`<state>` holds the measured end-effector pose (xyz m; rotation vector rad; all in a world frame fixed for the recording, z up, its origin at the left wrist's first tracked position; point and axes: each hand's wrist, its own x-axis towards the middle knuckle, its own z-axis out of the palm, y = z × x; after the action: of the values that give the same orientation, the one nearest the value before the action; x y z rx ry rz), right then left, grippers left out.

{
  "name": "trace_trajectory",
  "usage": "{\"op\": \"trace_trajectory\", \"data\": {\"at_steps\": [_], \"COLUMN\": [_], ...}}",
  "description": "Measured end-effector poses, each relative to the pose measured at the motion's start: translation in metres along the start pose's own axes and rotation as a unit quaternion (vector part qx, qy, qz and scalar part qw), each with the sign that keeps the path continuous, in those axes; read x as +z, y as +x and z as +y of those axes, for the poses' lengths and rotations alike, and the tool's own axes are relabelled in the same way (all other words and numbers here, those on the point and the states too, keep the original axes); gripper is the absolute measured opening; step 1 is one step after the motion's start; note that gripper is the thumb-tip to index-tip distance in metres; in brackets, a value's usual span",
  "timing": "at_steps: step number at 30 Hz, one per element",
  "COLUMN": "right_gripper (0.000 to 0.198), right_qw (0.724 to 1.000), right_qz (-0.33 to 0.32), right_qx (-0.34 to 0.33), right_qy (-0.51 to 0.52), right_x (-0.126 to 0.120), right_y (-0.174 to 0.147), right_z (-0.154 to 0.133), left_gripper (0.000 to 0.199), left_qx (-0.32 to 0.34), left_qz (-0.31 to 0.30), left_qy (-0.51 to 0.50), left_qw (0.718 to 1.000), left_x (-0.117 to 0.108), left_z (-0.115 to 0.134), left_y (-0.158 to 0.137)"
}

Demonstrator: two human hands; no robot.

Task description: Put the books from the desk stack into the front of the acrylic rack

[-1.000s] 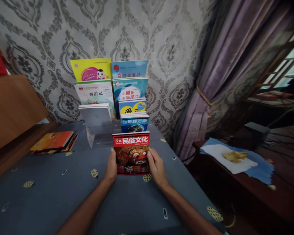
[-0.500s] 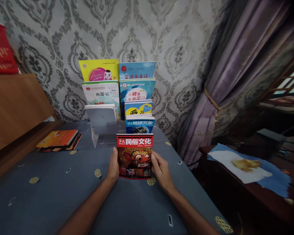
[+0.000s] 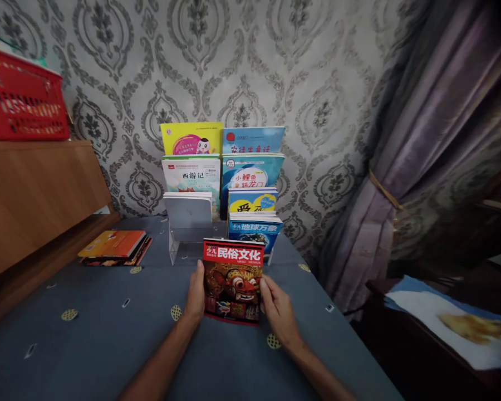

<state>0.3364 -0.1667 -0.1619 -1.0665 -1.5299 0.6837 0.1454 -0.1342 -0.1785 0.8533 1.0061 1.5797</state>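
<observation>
A red-topped book with a mask on its cover (image 3: 232, 283) is held upright between my two hands, above the table. My left hand (image 3: 195, 295) grips its left edge, thumb at the top left. Along the right edge, my right hand (image 3: 279, 306) pinches it, thumb on the front. Just behind stands a clear stepped book rack (image 3: 174, 245). Its right column holds a blue book with a globe (image 3: 254, 231), a yellow-and-blue book (image 3: 253, 200) and taller blue books. In its left column are a plain grey-white book (image 3: 188, 213), a pale book (image 3: 192, 174) and a yellow book (image 3: 191, 137).
Orange-covered books (image 3: 115, 247) lie stacked on the blue patterned tablecloth (image 3: 92, 345) at the left. A red basket (image 3: 25, 100) sits on a wooden cabinet (image 3: 42, 195). At right are a purple curtain (image 3: 367, 223) and a low dark surface with a cloth (image 3: 426, 312).
The view has swung left, so most things appear farther right and lower. The mask book now tilts slightly and shows more of the globe book behind it. Both hands keep their hold.
</observation>
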Motion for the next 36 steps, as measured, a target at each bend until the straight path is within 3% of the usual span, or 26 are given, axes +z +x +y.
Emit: {"op": "trace_trajectory", "data": {"at_steps": [6,12,15,19,24,28,32,36], "right_gripper": [0.047,0.04,0.039,0.038,0.035,0.034,0.035,0.038], "right_qw": [0.999,0.996,0.994,0.991,0.99,0.99,0.989,0.988], "right_qz": [-0.034,-0.057,-0.059,-0.081,-0.087,-0.066,-0.041,-0.008], "right_qx": [-0.017,-0.052,-0.073,-0.078,-0.074,-0.09,-0.113,-0.14], "right_qy": [-0.02,-0.042,-0.062,-0.074,-0.083,-0.092,-0.088,-0.067], "right_x": [0.018,0.048,0.062,0.076,0.089,0.095,0.097,0.101], "right_y": [0.017,0.038,0.05,0.065,0.085,0.103,0.119,0.131], "right_z": [-0.004,-0.007,-0.009,-0.01,-0.009,-0.015,-0.028,-0.043], "left_gripper": [0.071,0.06,0.059,0.062,0.063,0.061,0.054,0.047], "left_qx": [0.054,0.162,0.178,0.184,0.245,0.281,0.337,0.378], "left_qz": [-0.002,0.096,0.126,0.144,0.136,0.135,0.156,0.162], "left_qy": [0.031,0.092,0.094,0.092,0.162,0.289,0.423,0.468], "left_qw": [0.998,0.978,0.971,0.968,0.946,0.905,0.827,0.782], "left_x": [-0.015,-0.035,-0.042,-0.047,-0.053,-0.059,-0.059,-0.051], "left_z": [0.01,0.02,0.025,0.036,0.058,0.079,0.103,0.131], "left_y": [0.013,0.031,0.039,0.048,0.061,0.074,0.082,0.083]}}
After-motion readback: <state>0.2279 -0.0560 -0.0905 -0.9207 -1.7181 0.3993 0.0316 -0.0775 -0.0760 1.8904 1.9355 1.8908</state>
